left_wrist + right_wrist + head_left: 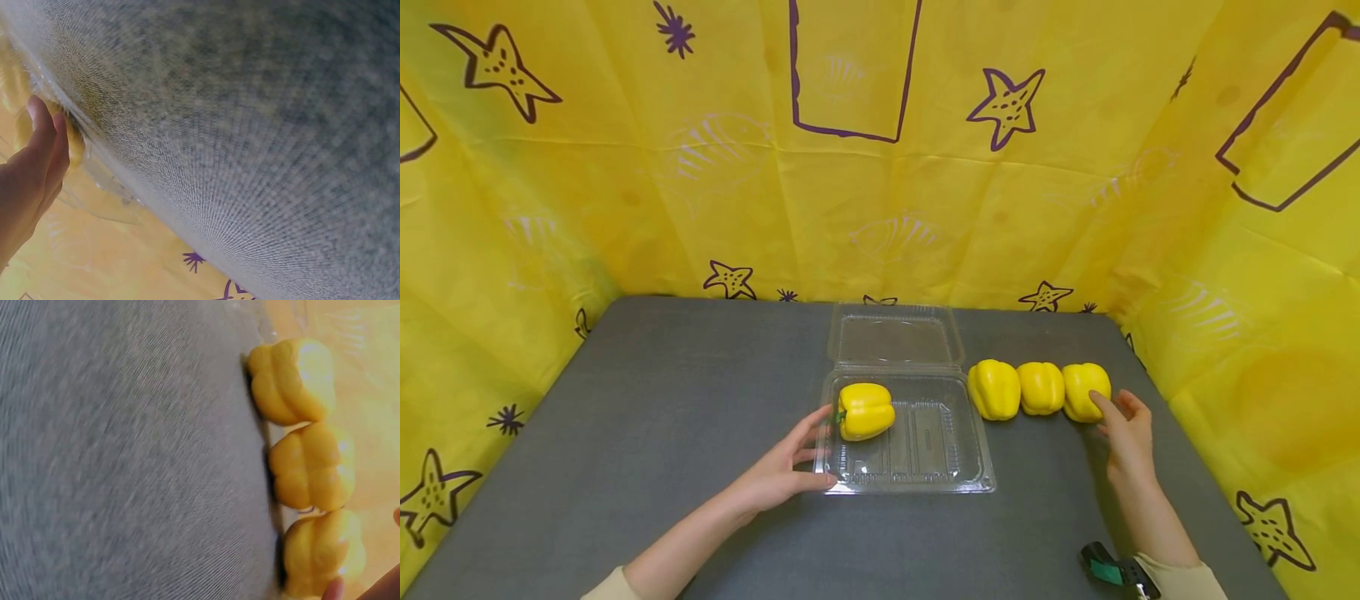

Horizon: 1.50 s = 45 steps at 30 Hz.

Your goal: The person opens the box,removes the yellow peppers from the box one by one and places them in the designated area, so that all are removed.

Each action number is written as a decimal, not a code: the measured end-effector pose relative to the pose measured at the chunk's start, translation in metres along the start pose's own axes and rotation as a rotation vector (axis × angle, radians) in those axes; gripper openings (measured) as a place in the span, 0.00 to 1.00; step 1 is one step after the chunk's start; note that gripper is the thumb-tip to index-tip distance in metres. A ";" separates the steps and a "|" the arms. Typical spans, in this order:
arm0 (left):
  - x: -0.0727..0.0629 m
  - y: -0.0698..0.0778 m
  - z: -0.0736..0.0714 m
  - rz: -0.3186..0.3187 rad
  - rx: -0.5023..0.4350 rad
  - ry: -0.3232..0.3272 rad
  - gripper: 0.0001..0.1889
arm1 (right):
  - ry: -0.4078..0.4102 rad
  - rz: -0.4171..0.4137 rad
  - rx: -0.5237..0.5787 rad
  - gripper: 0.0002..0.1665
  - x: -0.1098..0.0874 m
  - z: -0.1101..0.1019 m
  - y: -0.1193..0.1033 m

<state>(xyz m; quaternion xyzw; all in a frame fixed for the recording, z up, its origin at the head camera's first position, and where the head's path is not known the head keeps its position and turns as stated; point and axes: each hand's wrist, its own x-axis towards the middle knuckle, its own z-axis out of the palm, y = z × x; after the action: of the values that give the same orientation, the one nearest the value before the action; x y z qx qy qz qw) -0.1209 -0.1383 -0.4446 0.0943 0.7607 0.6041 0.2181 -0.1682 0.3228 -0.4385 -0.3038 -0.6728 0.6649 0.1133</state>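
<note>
A clear plastic clamshell container [917, 487] lies on the table with its lid [895, 337] folded back. One yellow bell pepper [867, 412] is on its side in the left part of the base, green stem facing left. My left hand [786, 467] is against the container's left side, fingers fairly straight, thumb at the front left corner. My right hand [1127, 437] is beside the rightmost bell pepper [1086, 390], its thumb overlapping the front; firm contact cannot be made out. In the right wrist view only fingertips [334, 590] show near that pepper.
Two more yellow bell peppers, a larger one [995, 390] and a middle one [1041, 388], stand in a row right of the container. The grey table [647, 417] is enclosed by yellow patterned cloth [910, 192]. A black band with a green part [1105, 571] circles the right wrist.
</note>
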 end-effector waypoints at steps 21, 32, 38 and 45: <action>0.000 0.000 0.000 0.002 0.003 -0.001 0.49 | -0.043 -0.180 0.244 0.22 -0.036 0.036 -0.020; -0.001 0.001 0.000 0.003 -0.005 -0.003 0.49 | -0.284 -0.273 -0.031 0.28 -0.066 0.074 -0.026; -0.001 0.001 0.000 0.006 -0.009 -0.004 0.49 | -0.423 -0.314 -0.098 0.29 -0.076 0.090 -0.027; 0.000 0.001 0.000 0.003 -0.011 -0.003 0.49 | -0.558 -0.323 -0.148 0.31 -0.083 0.107 -0.024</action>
<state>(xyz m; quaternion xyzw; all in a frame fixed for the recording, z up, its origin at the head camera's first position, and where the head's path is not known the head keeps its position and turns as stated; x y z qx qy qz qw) -0.1208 -0.1381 -0.4437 0.0948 0.7568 0.6086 0.2189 -0.1683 0.1892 -0.4040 -0.0066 -0.7640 0.6451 0.0060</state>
